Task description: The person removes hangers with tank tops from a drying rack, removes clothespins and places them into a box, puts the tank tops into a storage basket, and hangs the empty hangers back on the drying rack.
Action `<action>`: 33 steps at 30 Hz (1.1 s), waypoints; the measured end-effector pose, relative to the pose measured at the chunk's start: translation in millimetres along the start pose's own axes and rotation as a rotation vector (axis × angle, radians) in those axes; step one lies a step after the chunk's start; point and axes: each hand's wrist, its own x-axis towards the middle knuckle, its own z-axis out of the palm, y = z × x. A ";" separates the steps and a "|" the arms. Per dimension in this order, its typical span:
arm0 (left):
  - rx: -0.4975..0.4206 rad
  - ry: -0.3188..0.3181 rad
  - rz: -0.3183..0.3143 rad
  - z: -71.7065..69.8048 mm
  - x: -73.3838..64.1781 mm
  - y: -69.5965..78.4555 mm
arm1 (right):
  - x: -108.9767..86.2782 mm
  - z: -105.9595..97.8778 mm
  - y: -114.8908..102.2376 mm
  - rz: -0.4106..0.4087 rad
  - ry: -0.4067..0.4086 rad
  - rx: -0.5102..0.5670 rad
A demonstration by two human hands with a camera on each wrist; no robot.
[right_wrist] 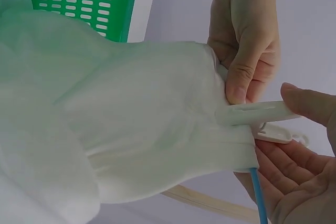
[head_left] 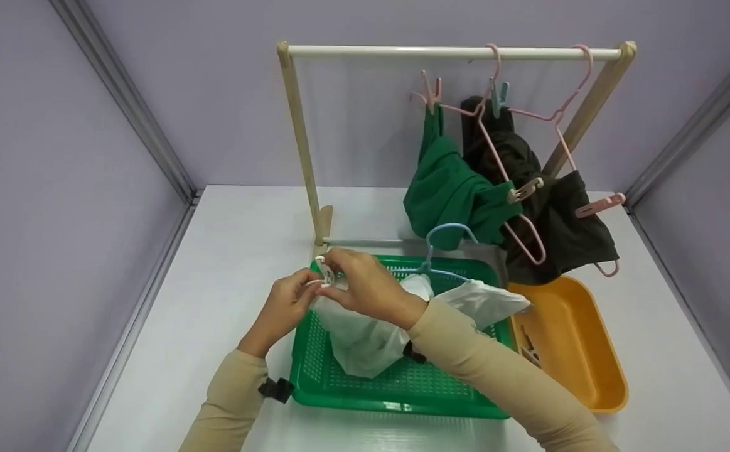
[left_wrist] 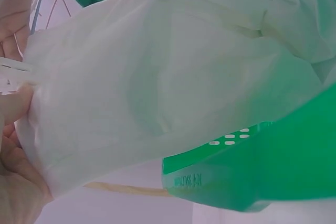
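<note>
My left hand (head_left: 282, 307) pinches the edge of a white garment (head_left: 365, 339) at its left end. My right hand (head_left: 368, 285) holds a white clothespin (head_left: 325, 270) between thumb and fingers. In the right wrist view the clothespin (right_wrist: 257, 113) sits over the garment's edge, beside the left hand's thumb (right_wrist: 239, 85). A blue hanger (head_left: 429, 251) carries the garment, and its blue end (right_wrist: 257, 192) shows below the cloth there. The garment's middle is partly hidden behind the right forearm. It hangs over a green basket (head_left: 396, 405).
A rack with a white rail (head_left: 396, 53) stands behind. From it hang a green garment (head_left: 449, 182) and a dark garment (head_left: 565, 220) on pink hangers (head_left: 581, 75) with clothespins. An orange tray (head_left: 590, 351) to the right holds clothespins (head_left: 531, 355).
</note>
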 end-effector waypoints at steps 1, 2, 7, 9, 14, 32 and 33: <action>-0.003 0.004 -0.004 0.1 0.3 -0.1 | -0.1 -0.2 0.1 -0.008 0.003 0.002; -0.002 0.007 -0.002 0.0 0.4 0.3 | -0.2 -0.4 0.1 -0.016 0.005 0.002; 0.022 0.029 0.006 -0.1 0.3 2.2 | -0.6 -1.2 -0.1 -0.040 0.006 0.007; 0.034 0.035 0.011 0.4 0.1 2.3 | -1.1 -1.2 0.1 -0.046 0.007 0.007; 0.034 0.046 0.024 1.8 -0.3 1.1 | -2.0 -0.1 3.1 -0.093 0.041 -0.001; 0.034 0.049 0.046 3.8 -0.8 1.8 | -4.8 -3.0 4.3 -0.100 0.124 0.033; 0.031 0.047 0.040 3.5 -1.0 2.0 | -4.8 -2.6 4.5 -0.099 0.127 0.033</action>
